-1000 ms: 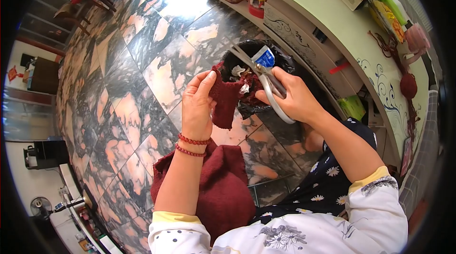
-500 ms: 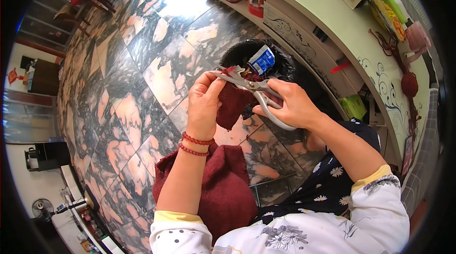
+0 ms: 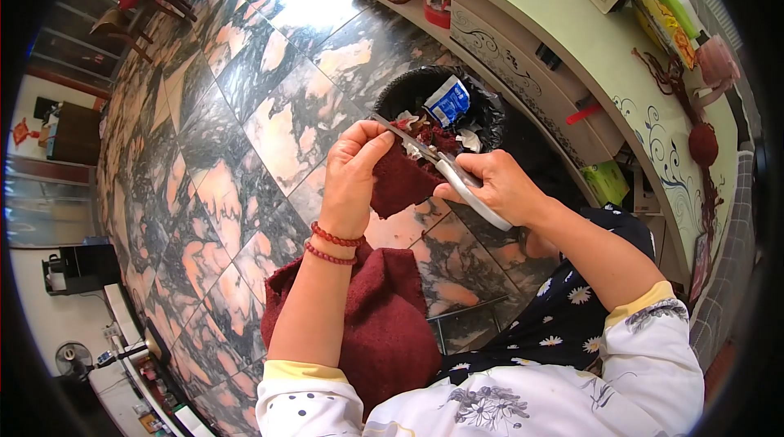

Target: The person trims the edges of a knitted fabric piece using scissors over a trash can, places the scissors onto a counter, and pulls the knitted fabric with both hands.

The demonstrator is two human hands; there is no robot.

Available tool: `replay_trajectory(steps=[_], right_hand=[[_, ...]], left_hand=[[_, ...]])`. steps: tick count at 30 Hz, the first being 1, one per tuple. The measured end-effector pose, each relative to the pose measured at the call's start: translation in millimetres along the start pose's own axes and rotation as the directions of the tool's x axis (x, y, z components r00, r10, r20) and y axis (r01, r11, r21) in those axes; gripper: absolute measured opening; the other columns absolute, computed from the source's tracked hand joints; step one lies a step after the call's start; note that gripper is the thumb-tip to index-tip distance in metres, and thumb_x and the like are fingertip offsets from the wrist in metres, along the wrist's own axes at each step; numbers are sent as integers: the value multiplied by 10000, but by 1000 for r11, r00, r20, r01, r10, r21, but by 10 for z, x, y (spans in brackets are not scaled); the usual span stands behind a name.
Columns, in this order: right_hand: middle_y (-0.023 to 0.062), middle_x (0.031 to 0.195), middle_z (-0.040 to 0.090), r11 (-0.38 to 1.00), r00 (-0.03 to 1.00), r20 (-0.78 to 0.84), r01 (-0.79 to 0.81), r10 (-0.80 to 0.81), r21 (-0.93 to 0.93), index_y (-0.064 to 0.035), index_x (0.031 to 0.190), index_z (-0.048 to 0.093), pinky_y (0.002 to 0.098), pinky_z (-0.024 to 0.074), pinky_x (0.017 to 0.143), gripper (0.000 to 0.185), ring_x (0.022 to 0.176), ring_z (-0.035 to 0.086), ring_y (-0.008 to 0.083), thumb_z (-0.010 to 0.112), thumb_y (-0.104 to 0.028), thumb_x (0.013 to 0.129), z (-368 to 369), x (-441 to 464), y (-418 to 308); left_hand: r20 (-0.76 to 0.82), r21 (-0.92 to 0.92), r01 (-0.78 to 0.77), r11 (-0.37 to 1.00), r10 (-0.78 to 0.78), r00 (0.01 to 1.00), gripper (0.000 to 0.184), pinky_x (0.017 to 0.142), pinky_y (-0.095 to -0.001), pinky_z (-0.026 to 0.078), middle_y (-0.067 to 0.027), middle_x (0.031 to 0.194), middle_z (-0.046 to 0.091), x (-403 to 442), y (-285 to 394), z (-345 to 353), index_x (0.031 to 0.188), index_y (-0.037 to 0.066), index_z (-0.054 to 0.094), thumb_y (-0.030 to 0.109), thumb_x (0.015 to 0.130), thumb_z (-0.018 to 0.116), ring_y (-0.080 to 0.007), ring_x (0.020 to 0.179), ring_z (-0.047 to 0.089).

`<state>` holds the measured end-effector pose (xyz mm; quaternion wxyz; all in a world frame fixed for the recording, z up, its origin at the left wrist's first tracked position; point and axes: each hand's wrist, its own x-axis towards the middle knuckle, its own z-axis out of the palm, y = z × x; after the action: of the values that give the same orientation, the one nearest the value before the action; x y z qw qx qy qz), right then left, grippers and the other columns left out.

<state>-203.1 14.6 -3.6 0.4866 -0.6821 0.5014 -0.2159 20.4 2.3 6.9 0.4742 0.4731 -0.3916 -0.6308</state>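
Observation:
My left hand (image 3: 354, 167) pinches the upper edge of a small dark red cloth piece (image 3: 402, 182), which hangs below the fingers. In my right hand (image 3: 498, 185) is a pair of scissors (image 3: 469, 190) with grey handles. Their blades point up and left along the top edge of the cloth piece, the tips close to my left fingertips, and they look nearly closed. A larger dark red cloth (image 3: 380, 331) lies over my lap. Just beyond my hands stands a black-lined trash bin (image 3: 398, 94), holding a blue packet (image 3: 447, 102), red scraps and white bits.
At the right runs a pale curved cabinet (image 3: 584, 53) with a ball of dark red yarn (image 3: 704, 144), a pink cup (image 3: 719, 63) and packets on top. Marble-patterned tiles (image 3: 220, 184) cover the floor. A wooden chair (image 3: 122, 28) stands far left.
The scissors' blades have closed along the cloth edge, and the handles have come together. My right hand has shifted slightly right and down. More of the bin's contents shows now.

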Motion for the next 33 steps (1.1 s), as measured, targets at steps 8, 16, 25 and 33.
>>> replay_trajectory(steps=[8,16,25,33], right_hand=[[53,584,553,984,990,108,-105,90,144,-30,734,631,311,378,530,468,553,470,109,762,-465,844,-19,-11,54],[95,615,544,997,1000,2,16,-16,-78,-38,737,588,354,404,562,558,556,494,203,718,-572,833,6,-69,114],[71,554,549,1000,1000,-2,-21,21,1,-30,695,634,320,397,521,497,519,488,133,766,-490,829,-25,-76,107],[-7,540,532,932,971,130,-230,200,282,-27,697,631,272,379,507,457,526,454,73,766,-432,861,-52,-127,30]], left_hand=[[54,-5,-23,1000,23,998,61,570,-152,360,72,865,646,64,-34,-49,971,108,663,143,946,619,21,742,540],[-30,-53,14,999,-15,999,50,481,-141,311,92,849,651,90,-20,-5,969,134,655,148,941,615,35,649,545],[-13,-58,28,998,-28,1000,55,480,-146,298,102,831,635,91,6,40,978,140,658,159,937,628,37,643,524],[-19,-10,22,1000,-22,1000,71,502,-146,321,89,853,650,116,-7,-5,994,138,668,171,938,640,28,666,545]])
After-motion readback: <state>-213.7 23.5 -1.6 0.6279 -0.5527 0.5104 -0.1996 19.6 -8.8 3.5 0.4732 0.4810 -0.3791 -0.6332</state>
